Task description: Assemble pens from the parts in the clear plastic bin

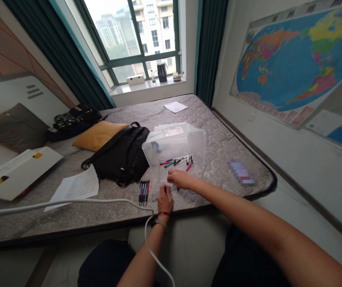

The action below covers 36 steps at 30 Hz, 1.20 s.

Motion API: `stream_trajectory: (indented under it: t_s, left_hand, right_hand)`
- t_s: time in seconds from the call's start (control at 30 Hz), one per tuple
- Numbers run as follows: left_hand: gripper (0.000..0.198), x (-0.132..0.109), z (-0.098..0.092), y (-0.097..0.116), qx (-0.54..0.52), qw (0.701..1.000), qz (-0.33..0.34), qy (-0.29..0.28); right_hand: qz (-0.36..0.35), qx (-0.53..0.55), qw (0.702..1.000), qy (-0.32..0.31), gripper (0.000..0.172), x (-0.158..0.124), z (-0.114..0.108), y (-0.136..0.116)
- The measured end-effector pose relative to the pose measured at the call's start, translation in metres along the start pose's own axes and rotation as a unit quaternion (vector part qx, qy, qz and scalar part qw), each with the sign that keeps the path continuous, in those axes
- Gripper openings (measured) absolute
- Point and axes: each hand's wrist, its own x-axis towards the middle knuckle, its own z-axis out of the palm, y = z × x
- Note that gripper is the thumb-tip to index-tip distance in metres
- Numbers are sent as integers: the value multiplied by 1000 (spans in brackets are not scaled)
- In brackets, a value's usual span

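Observation:
My left hand (165,198) is at the mattress edge, its fingers pinched together; whatever is between them is too small to make out. Just above it, my right hand (180,179) is closed too, fingertips pressed together in front of the clear plastic bin (199,147), with its contents hidden. The bin lies on its side, its opening facing me. Several loose pens and pen parts (175,161) in red, teal, black and white lie inside it. Left of my left hand, several click pens (143,192) with teal and red barrels lie side by side in a neat row.
A black backpack (126,155) touches the bin's left side, with a yellow cushion (99,134) behind. Printed paper (77,185) and a white box (21,171) lie farther left. A white cable (111,201) crosses in front. A blurred phone-like object (241,172) lies right.

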Motion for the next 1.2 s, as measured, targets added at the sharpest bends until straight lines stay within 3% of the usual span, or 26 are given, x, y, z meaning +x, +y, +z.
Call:
stream_trajectory:
  t_s: [0.23,0.4,0.47,0.63,0.77,0.87,1.03,1.2]
  left_hand:
    - [26,-1,0,0,7,1000,3,-10]
    - [26,-2,0,-3,-1,1000,0,-11]
    - [25,-2,1,-4,-3,1000,-5,-6]
    - [25,-1,1,-3,-2,1000,-19,-5]
    - [25,-1,-2,-1,-21,999,-28,-4]
    - [28,-3,-6,0,-43,999,3,-16]
    - [34,-6,-6,0,-41,996,70,-36]
    - [31,-5,-4,1,-19,998,54,-36]
  right_hand:
    - [-14,-47,997,-65,12,13,7,-10]
    - [44,32,999,3,35,13,9,-4]
    - [78,71,994,39,34,0,15,5]
    - [188,100,970,116,2,-64,52,32]
    - [278,19,941,190,14,-107,84,37]
    - [309,-48,924,219,17,-116,95,32]
    - [306,-74,926,209,16,-112,94,29]
    - [311,-80,924,208,15,-112,94,30]
